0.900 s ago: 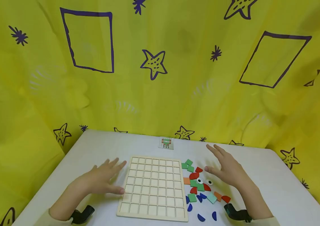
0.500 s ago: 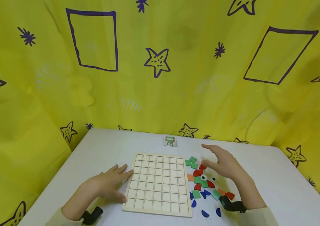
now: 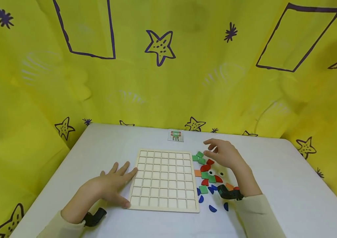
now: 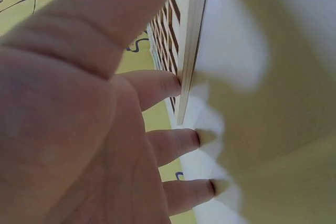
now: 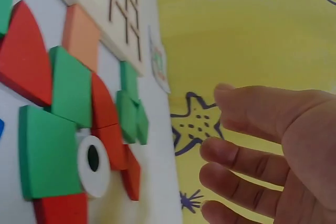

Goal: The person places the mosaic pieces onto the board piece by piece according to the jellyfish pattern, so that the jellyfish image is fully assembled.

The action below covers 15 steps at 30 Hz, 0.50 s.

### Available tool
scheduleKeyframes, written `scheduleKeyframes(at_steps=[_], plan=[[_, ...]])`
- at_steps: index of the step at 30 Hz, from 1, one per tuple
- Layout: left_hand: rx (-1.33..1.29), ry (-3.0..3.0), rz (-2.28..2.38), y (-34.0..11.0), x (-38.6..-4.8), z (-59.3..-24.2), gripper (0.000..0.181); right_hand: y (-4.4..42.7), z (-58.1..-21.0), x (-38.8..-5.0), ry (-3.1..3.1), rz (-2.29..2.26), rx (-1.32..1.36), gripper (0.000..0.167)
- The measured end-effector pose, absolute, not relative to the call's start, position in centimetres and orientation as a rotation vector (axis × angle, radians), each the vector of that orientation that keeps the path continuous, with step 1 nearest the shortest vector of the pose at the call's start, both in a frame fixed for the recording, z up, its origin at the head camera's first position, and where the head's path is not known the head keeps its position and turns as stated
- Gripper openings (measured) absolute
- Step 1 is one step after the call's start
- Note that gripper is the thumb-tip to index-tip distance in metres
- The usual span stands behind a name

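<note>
A pale wooden grid board (image 3: pixel 165 180) lies on the white table. My left hand (image 3: pixel 110 186) is at its left edge, fingers spread; in the left wrist view the hand (image 4: pixel 100 124) has a fingertip against the board's side (image 4: pixel 190 51). My right hand (image 3: pixel 223 154) hovers with bent fingers above the far end of the loose pieces, holding nothing. Beneath it are green squares (image 3: pixel 201 161) and a red piece (image 3: pixel 210 161). The right wrist view shows the hand (image 5: pixel 262 150) apart from the green pieces (image 5: pixel 50 153) and a white eye disc (image 5: pixel 93 166).
A small printed card (image 3: pixel 175 135) lies beyond the board. Blue half-discs (image 3: pixel 212 208), an orange square (image 3: pixel 197 173) and more red pieces (image 3: pixel 205 168) are scattered right of the board. A yellow patterned curtain (image 3: pixel 186 82) hangs behind the table.
My left hand has come up to the board's left edge. My right hand has moved left over the pieces, its fingers more bent. The head view has shifted.
</note>
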<state>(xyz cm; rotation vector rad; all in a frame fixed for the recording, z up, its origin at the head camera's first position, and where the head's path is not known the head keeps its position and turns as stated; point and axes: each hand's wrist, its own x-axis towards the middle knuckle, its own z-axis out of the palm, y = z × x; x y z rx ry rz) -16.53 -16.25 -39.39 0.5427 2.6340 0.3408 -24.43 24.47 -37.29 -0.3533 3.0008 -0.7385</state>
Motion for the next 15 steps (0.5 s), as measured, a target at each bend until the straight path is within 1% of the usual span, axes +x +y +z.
scheduleKeyframes(at_steps=[7, 15], plan=[[0.552, 2.641, 0.369, -16.5, -16.6, -39.5, 0.114, 23.7, -38.8, -25.3, 2.895, -0.659, -0.321, 0.041], [0.533, 2.646, 0.389, -16.6, -16.5, -39.5, 0.115, 23.5, -39.4, -25.3, 2.82, -0.664, -0.299, 0.039]])
